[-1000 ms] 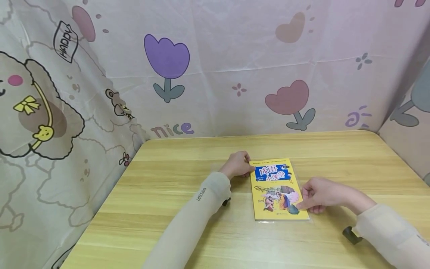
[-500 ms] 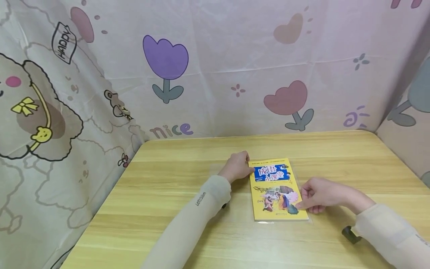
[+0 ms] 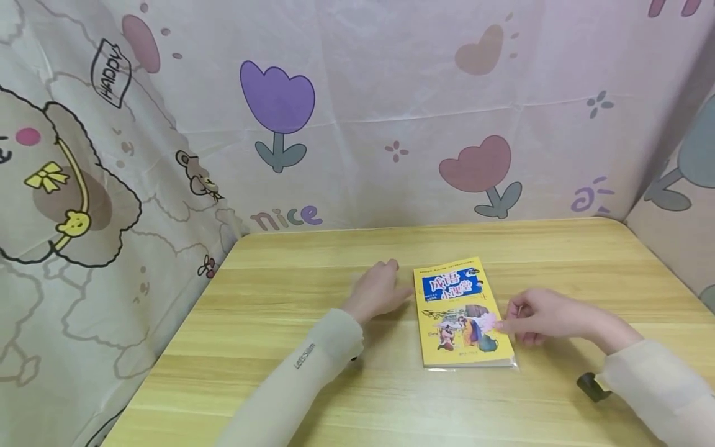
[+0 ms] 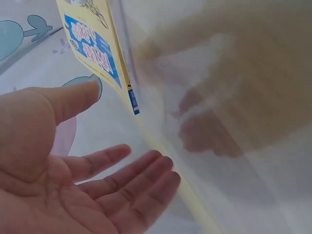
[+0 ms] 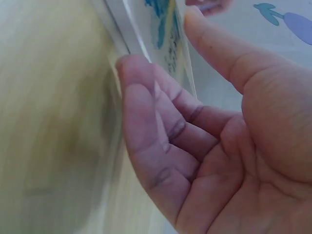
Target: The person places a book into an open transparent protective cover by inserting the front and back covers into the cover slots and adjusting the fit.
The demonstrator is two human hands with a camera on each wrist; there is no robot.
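Note:
A yellow book (image 3: 458, 335) with a blue title panel lies face up on the wooden table, to the right of the table's middle. At its right edge, my right hand (image 3: 550, 318) pinches the cover, thumb on top. The right wrist view shows the fingers (image 5: 141, 112) curled on the cover's inner side, with a printed inside page (image 5: 163, 29) visible. My left hand (image 3: 377, 292) is beside the book's upper left edge, its fingers loosely extended and holding nothing. In the left wrist view its palm (image 4: 29, 165) faces the camera, apart from the book.
Clear film (image 3: 475, 369) sticks out along the book's bottom edge. The wooden table (image 3: 268, 298) reaches back to a patterned cloth (image 3: 357, 124), with more cloth hanging at the left and right sides. A black device (image 3: 593, 386) is on the right wrist.
My left hand has let go of the book's upper left corner and moved left and nearer. The right hand has slid slightly up the right edge, and the book's right side is a little raised.

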